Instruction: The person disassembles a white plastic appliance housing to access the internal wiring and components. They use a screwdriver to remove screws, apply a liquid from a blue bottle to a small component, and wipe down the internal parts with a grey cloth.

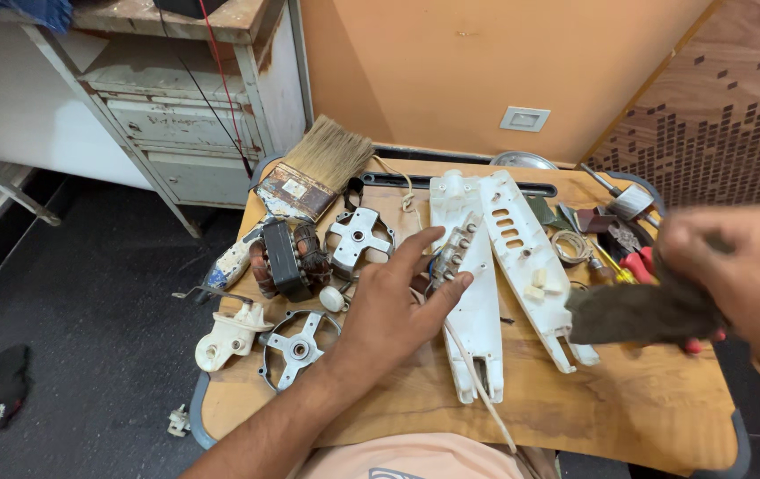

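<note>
The left hand [393, 306] lies open, fingers spread, near the middle of the wooden board [628, 399]. Its fingertips [455, 288] touch the switch block [452, 253] sitting in the long white plastic casing [473, 328], prob. steadying it; nothing is clasped. The right hand [739, 275] hangs over the right edge, closed round a dark rag [641, 312] that droops toward the second casing half [526, 257] (blurred, so the exact pinch is hard to read). The two halves lie side by side, insides up, running from the far edge toward the near one, w/ a white cord [477, 381] trailing off the near edge.

Left side of the board holds the motor bits: a copper-wound stator [287, 257], a metal end bracket [358, 238] beside it, another bracket [298, 348] nearer the near-left corner, and a white plastic fitting [229, 335] at the left edge. A wide paintbrush [309, 177] rests across the far-left corner, bristles pointing away. Red-handled pliers [641, 266] and other small tools crowd the far-right corner, partly hidden by the right hand.
</note>
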